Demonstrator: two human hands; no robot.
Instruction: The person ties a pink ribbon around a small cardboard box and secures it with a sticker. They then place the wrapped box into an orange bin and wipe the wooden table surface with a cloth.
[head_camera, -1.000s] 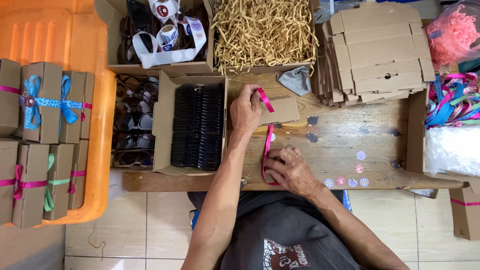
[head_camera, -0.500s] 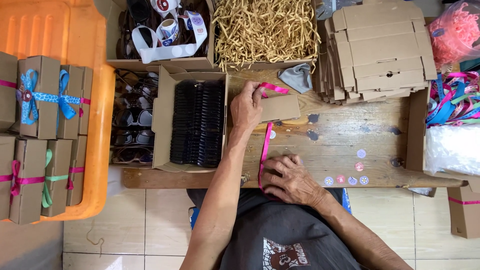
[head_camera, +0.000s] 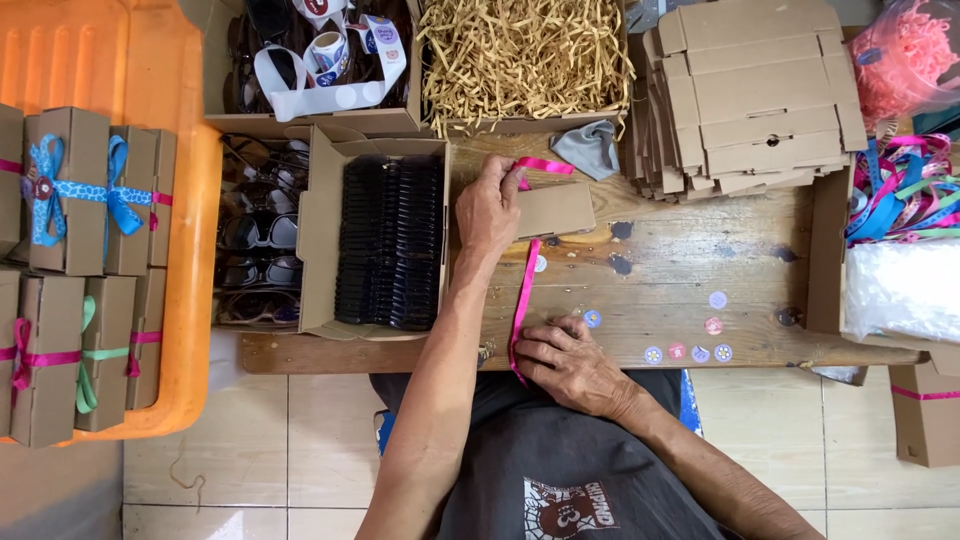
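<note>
At the far left, an orange plastic tray (head_camera: 150, 60) is holding rows of small brown cardboard boxes (head_camera: 60, 190), each one tied with ribbon in blue, pink or green. Right of it, an open cardboard carton (head_camera: 318, 210) is holding a tight row of glossy black cases (head_camera: 390, 240), with loose dark sunglasses (head_camera: 255, 235) lying just to its left. Beyond these, a roll of round stickers on white backing tape (head_camera: 325, 60) is curling inside another box, and a box of crinkled tan paper shred (head_camera: 520, 55) is sitting to its right.

On the worn wooden table (head_camera: 690, 260), the person's left hand (head_camera: 488, 208) is pressing down on a small flat brown box (head_camera: 555, 210), its fingers closed narrowly and pinching the far end of a pink satin ribbon (head_camera: 523, 300) against the box's far edge. The ribbon is running from there under the box toward the near edge of the table, where the right hand (head_camera: 570, 360) is holding it taut between curled fingers. A grey cloth (head_camera: 588, 148) is lying just beyond the box.

Small round stickers (head_camera: 690, 352) are dotting the near part of the table. Further right, flat unfolded cardboard blanks (head_camera: 750, 90) are sitting in a stack, and loose ribbons (head_camera: 900, 190) in mixed colours are piling at the right edge.
</note>
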